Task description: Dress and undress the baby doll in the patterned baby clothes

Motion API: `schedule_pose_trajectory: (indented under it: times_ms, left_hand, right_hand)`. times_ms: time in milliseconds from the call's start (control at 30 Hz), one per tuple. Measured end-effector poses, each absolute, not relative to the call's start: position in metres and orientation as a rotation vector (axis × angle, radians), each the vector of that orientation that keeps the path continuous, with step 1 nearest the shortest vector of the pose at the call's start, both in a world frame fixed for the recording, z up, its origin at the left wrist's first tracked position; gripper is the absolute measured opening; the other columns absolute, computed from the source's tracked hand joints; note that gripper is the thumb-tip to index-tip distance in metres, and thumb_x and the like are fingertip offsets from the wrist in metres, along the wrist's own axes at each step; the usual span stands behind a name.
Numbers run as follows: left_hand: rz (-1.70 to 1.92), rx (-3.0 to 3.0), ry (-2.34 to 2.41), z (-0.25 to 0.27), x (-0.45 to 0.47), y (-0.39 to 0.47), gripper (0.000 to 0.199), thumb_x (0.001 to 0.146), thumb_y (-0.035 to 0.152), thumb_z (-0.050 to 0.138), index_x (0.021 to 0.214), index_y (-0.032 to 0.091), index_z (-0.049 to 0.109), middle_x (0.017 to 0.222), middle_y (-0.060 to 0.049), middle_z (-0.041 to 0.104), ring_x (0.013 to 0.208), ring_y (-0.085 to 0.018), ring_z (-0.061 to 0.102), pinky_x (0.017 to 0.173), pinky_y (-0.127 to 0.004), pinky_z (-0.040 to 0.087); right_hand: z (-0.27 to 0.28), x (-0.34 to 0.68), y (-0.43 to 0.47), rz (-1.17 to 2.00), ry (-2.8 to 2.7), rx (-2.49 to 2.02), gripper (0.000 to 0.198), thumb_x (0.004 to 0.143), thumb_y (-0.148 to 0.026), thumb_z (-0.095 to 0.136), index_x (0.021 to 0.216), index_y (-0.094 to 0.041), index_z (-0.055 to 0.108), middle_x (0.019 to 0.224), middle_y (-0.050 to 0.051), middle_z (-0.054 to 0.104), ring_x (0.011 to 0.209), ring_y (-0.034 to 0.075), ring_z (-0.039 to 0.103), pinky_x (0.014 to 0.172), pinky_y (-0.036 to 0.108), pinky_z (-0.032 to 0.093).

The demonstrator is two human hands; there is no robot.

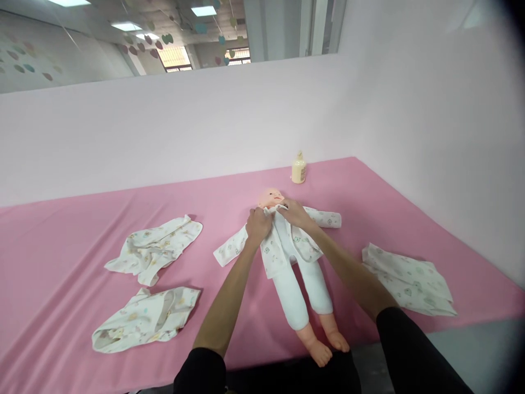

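A baby doll (pixel 286 284) lies on its back on the pink cloth, head away from me and bare feet toward me. It wears a white printed jacket (pixel 274 253), its front parted over a white body. My left hand (pixel 259 225) is closed on the jacket's collar at the left of the doll's neck. At the right side of the neck, my right hand (pixel 296 213) pinches the collar edge. Both sleeves stretch outward, and no doll hands show at the cuffs. My hands partly cover the neck and chin.
Two printed baby garments lie at left, a crumpled one (pixel 158 246) behind a bundled one (pixel 145 320). Folded printed cloth (pixel 410 279) rests at right. A cream pump bottle (pixel 299 168) stands beyond the doll's head, near the white wall (pixel 205 131). The pink-covered table (pixel 229 189) ends close to me.
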State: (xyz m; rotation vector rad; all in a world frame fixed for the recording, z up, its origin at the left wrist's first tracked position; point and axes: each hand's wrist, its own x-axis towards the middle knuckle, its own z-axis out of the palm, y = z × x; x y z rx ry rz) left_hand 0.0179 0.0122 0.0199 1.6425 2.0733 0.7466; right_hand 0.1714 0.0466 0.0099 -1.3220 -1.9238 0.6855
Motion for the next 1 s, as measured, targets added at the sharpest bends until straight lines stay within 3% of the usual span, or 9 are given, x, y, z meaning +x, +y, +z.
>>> schedule_pose_trajectory:
  times_ms: [133,300,433,733,1000]
  left_hand:
    - [0.774,1.672,2.118,0.018,0.02,0.013,0.019,0.092,0.027,0.048,0.102,0.018,0.061,0.121,-0.013,0.061,0.11,-0.027,0.059,0.086,-0.034,0.042]
    - [0.824,1.693,2.116,0.017,0.02,0.015,0.021,0.097,0.03,0.041,0.1,0.017,0.058,0.115,-0.012,0.065,0.106,-0.024,0.061,0.086,-0.033,0.043]
    - [0.69,1.734,2.3,0.029,0.021,0.009,0.023,0.1,0.027,0.04,0.111,0.014,0.055,0.109,-0.016,0.067,0.101,-0.028,0.064,0.08,-0.033,0.041]
    - [0.654,1.75,2.372,0.044,-0.004,0.008,0.029,0.09,0.007,0.035,0.113,0.011,0.052,0.112,-0.019,0.066,0.103,-0.03,0.064,0.076,-0.034,0.04]
    - [0.719,1.696,2.384,0.037,-0.013,0.013,0.031,0.092,0.01,0.035,0.119,0.008,0.05,0.109,-0.021,0.067,0.103,-0.032,0.064,0.079,-0.037,0.042]
  right_hand:
    - [0.006,0.172,0.044,0.744,-1.846,-1.305,0.015,0.085,-0.028,0.046,0.077,-0.018,0.054,0.081,0.001,0.061,0.076,0.016,0.054,0.068,0.026,0.037]
    - [0.005,0.171,0.046,0.815,-1.783,-1.267,0.013,0.083,-0.027,0.046,0.075,-0.019,0.053,0.072,-0.002,0.054,0.069,0.014,0.048,0.062,0.025,0.034]
    - [0.007,0.17,0.046,0.841,-1.754,-1.255,0.014,0.081,-0.028,0.046,0.069,-0.02,0.046,0.064,-0.004,0.042,0.063,0.013,0.04,0.058,0.025,0.029]
    - [0.014,0.168,0.038,0.803,-1.735,-1.274,0.009,0.079,-0.025,0.045,0.073,-0.02,0.05,0.073,-0.001,0.054,0.07,0.015,0.046,0.064,0.026,0.034]
    - [0.017,0.167,0.036,0.791,-1.73,-1.31,0.011,0.083,-0.024,0.046,0.08,-0.019,0.056,0.075,-0.001,0.057,0.07,0.015,0.048,0.065,0.027,0.034]
